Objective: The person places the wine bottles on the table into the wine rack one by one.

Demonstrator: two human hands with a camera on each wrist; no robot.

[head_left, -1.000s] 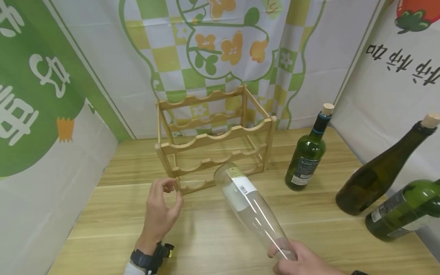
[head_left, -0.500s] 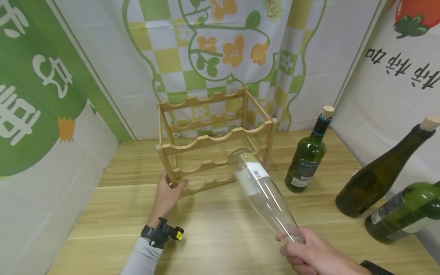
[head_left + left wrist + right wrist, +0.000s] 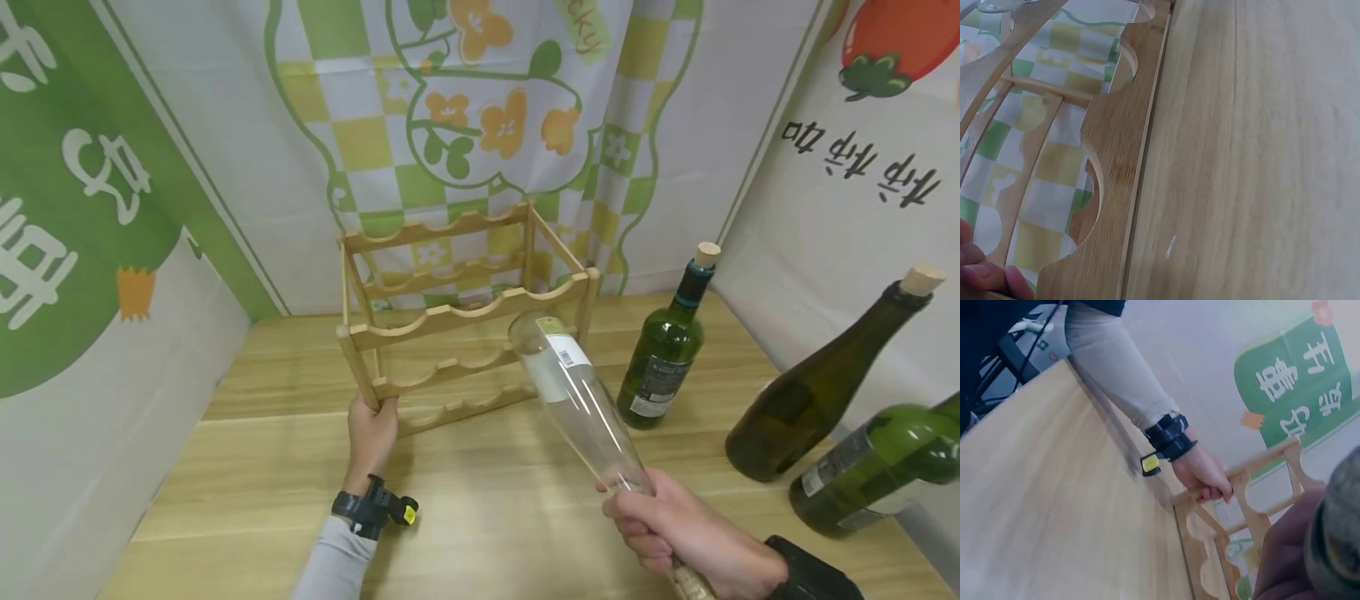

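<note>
My left hand [image 3: 372, 437] grips the lower front-left post of a wooden wine rack [image 3: 357, 364]; in the right wrist view its fingers curl round the wood. In the left wrist view, fingertips [image 3: 984, 275] show at the lower left beside the scalloped rail [image 3: 1119, 169]. My right hand [image 3: 667, 525] holds a clear glass wine bottle [image 3: 581, 408] by the neck, tilted, base up toward the rack's right front. A cork [image 3: 692, 581] shows below that hand. Whether the base touches the rack, I cannot tell. No bottles are seen in the rack.
To the right stand a green wine bottle [image 3: 663, 358] and a taller dark one [image 3: 806, 404], both corked. Another green bottle [image 3: 870, 467] is partly cut off at the right edge. Printed curtains [image 3: 480, 183] hang behind the wooden table [image 3: 480, 533].
My left hand has moved from beside the rack to grip its front-left post. The clear bottle has moved right and away from me, its base now before the rack's right part.
</note>
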